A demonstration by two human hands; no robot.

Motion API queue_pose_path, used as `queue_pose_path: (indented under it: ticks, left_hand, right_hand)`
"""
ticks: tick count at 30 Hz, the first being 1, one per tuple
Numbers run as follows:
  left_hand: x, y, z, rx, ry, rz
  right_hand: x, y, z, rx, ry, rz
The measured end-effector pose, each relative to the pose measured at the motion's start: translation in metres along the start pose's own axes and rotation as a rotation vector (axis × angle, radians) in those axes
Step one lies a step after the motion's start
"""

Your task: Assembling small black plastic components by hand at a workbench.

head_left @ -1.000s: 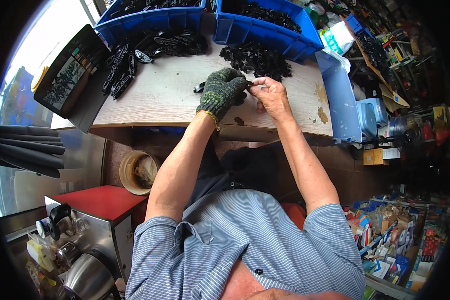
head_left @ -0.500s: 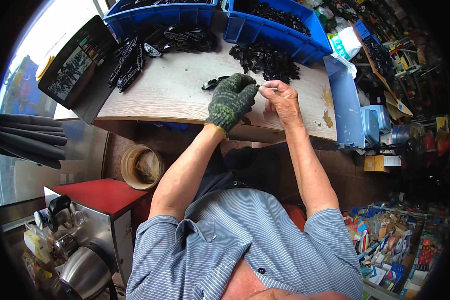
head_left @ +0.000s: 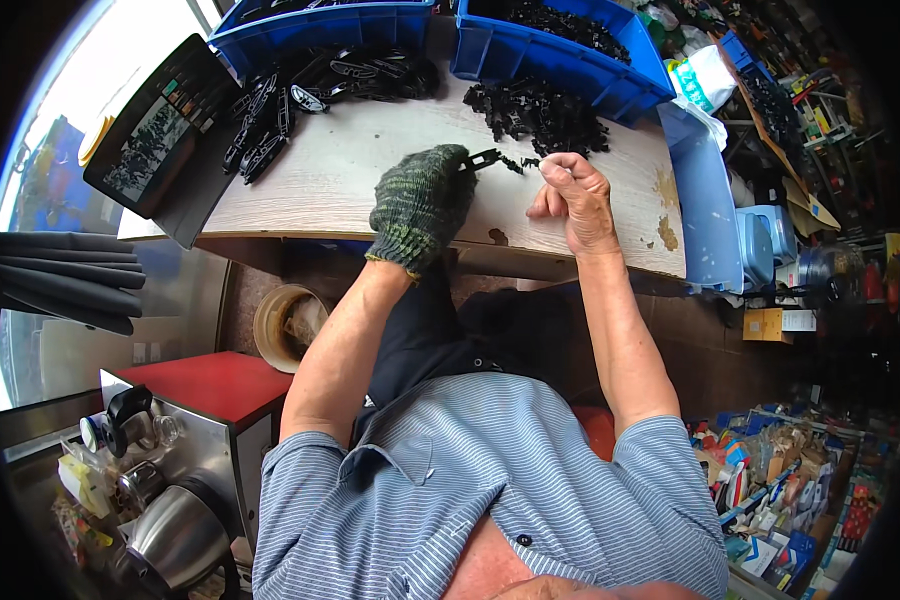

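My left hand [head_left: 420,205], in a dark green knitted glove, is closed round a black plastic part [head_left: 483,159] whose slotted end sticks out to the right. My bare right hand [head_left: 582,205] is closed in a pinch beside it, thumb against forefinger. At its fingertips shows a small black piece [head_left: 531,163]; its exact kind is too small to tell. Both hands are over the near part of the pale wooden table [head_left: 360,180]. Beyond them is a heap of small black plastic pieces [head_left: 540,115]. Farther left lies a pile of longer black handle-shaped parts [head_left: 355,75].
Two blue bins, a left one [head_left: 320,35] and a right one [head_left: 570,70], stand at the table's back with black parts inside. A dark tablet-like screen [head_left: 155,130] leans at the left. A bucket [head_left: 270,330] and red-topped cabinet [head_left: 195,385] stand below left.
My hands have moved apart: the left one went left with the black part, the right one slightly right. The black part's end and the small piece now show between them.
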State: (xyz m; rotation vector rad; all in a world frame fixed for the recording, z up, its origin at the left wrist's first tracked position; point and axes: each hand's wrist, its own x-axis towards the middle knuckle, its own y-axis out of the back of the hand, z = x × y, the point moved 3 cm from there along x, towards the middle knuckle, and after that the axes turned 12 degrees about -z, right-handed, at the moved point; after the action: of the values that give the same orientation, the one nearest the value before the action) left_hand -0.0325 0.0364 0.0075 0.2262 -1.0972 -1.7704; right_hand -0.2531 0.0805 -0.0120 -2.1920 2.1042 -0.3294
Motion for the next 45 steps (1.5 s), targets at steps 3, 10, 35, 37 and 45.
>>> queue_pose_path:
  ticks: [3, 10, 35, 37, 45]
  left_hand:
    - [-0.009, -0.02, 0.0, -0.549, 0.044, -0.013]
    - [0.002, -0.031, 0.015, -0.962, 0.049, -0.273]
    - [0.011, -0.033, 0.009, -0.929, 0.255, -0.253]
    - [0.01, -0.033, 0.009, -0.976, 0.263, -0.235]
    - [0.003, -0.03, 0.009, -1.072, 0.215, -0.128]
  right_hand:
    - [-0.002, -0.008, -0.002, 0.085, 0.024, 0.001]
    - [-0.006, -0.012, -0.004, 0.054, -0.015, -0.061]
    - [0.001, -0.019, -0.004, -0.066, -0.112, -0.023]
    - [0.002, -0.024, -0.008, -0.09, -0.126, -0.009]
    - [0.007, -0.026, -0.013, -0.258, -0.242, -0.065]
